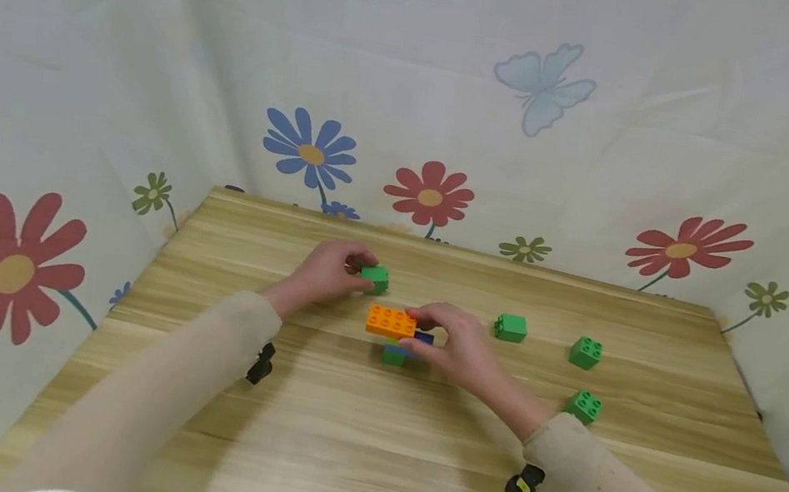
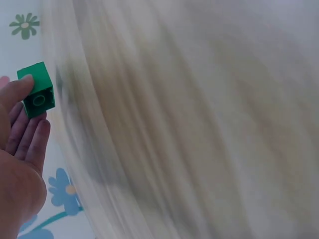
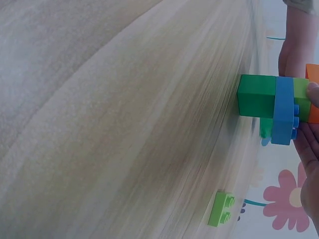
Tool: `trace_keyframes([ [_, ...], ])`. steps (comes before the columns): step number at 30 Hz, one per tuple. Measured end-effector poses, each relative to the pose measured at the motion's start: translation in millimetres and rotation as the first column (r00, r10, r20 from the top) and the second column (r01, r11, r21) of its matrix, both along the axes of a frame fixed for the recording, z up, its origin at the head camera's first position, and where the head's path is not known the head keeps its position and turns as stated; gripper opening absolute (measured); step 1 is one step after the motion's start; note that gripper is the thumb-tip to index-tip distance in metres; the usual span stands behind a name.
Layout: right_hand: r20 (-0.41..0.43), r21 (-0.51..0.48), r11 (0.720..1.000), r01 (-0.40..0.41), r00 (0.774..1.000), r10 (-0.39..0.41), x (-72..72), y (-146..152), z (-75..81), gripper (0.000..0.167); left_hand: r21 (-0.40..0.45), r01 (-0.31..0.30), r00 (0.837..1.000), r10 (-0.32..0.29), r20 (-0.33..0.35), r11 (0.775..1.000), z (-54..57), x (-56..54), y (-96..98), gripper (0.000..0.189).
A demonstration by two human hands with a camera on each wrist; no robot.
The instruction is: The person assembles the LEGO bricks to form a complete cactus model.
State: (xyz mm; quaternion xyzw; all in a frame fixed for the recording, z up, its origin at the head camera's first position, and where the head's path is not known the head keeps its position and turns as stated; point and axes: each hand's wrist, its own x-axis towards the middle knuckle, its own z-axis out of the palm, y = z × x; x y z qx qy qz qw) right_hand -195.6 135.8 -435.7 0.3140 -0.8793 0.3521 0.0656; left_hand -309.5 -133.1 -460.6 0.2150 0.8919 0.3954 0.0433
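Note:
My left hand (image 1: 324,271) pinches a green toy building brick (image 1: 375,279) between thumb and fingers, near the back of the table. In the left wrist view the brick's (image 2: 38,88) hollow underside shows. To its right and nearer, my right hand (image 1: 465,347) grips the upper part of a stack of joined bricks. An orange brick (image 1: 390,322) with studs tops that stack. The right wrist view shows a light green brick (image 3: 300,94) below it, then a blue brick (image 3: 283,107) jutting to one side, and a green brick (image 3: 257,95) at the bottom. Whether the stack touches the table I cannot tell.
Three loose green bricks, one on its side (image 1: 512,328) and two studs-up (image 1: 585,353) (image 1: 584,407), lie on the wooden table (image 1: 364,460) to the right. Black devices (image 1: 260,363) (image 1: 524,488) sit at both wrists. A flowered curtain (image 1: 404,71) surrounds the table's back and sides.

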Motion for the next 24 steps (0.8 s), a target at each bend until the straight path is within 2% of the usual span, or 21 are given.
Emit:
trace_keyframes([
  [8, 0.009, 0.014, 1.000, 0.006, 1.000, -0.007, 0.2, 0, 1.1, 0.042, -0.019, 0.028, 1.000, -0.028, 0.012, 0.999, -1.4, 19.0, -32.2, 0.037],
  [12, -0.001, 0.020, 1.000, 0.008, 1.000, -0.008, 0.3, 0, 1.5, 0.043, -0.058, 0.047, 0.999, -0.047, 0.001, 0.997, 0.1, 26.8, -41.9, 0.035],
  [19, -0.004, 0.023, 1.000, 0.010, 1.000, -0.010, 0.9, 1, 2.0, 0.042, -0.154, 0.072, 0.997, -0.074, -0.005, 0.985, 4.8, 28.4, -44.1, 0.035],
  [24, 0.022, 0.028, 1.000, 0.012, 1.000, -0.013, 1.2, 1, 3.3, 0.043, -0.282, 0.113, 0.993, -0.120, -0.008, 0.953, 16.5, 25.4, -42.5, 0.046],
])
